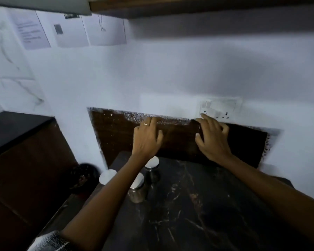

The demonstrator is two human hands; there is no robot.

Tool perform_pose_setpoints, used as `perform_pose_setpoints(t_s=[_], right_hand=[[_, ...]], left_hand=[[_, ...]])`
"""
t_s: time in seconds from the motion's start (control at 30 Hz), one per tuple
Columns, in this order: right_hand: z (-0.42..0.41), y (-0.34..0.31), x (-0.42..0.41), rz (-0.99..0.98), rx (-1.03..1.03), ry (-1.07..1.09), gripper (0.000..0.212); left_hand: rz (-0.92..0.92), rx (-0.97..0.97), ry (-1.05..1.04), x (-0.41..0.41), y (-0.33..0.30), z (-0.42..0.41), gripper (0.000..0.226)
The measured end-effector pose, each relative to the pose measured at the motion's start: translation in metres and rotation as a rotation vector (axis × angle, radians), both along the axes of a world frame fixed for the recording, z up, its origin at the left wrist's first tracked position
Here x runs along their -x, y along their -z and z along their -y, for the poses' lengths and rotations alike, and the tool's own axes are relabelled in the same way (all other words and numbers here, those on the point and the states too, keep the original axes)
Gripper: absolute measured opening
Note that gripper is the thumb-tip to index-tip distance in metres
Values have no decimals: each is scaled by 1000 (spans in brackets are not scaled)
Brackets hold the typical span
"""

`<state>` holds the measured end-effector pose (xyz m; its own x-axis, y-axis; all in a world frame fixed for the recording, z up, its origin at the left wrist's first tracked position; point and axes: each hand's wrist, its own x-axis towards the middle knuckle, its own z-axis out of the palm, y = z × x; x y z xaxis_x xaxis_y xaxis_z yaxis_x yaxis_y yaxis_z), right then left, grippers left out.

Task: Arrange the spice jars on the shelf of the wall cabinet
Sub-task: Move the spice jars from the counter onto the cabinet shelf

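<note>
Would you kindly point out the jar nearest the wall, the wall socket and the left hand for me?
jar nearest the wall (152,163): head view, on its shiny metal lid.
wall socket (219,109): head view, on the white faceplate.
left hand (146,137): head view, on the back of the hand.

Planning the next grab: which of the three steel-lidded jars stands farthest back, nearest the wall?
The jar just below the left hand. The other two jars stand closer to the counter's front and left.
</note>
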<state>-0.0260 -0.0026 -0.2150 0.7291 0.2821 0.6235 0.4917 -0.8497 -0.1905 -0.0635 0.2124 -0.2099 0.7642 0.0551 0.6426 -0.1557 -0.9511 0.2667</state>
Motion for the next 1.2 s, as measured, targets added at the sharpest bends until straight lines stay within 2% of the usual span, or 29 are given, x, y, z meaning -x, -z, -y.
perform_pose_setpoints(t_s=[0.43,0.67,0.87,1.03,1.2], right_hand=[[-150,125,39,-414,132,-165,58],[-198,157,44,-801,149,-158,67],[-219,175,36,-1022,189,-153,89],[-229,186,38,-986,115,-107,87],[-219,181,37,-984,149,-112,83]], left_hand=[[-492,377,54,32,159,-113,58],[-832,527,126,33,197,-139,62],[-968,628,191,27,204,-146,46],[-984,633,180,24,206,-146,41],[-1050,630,187,29,201,-138,42]])
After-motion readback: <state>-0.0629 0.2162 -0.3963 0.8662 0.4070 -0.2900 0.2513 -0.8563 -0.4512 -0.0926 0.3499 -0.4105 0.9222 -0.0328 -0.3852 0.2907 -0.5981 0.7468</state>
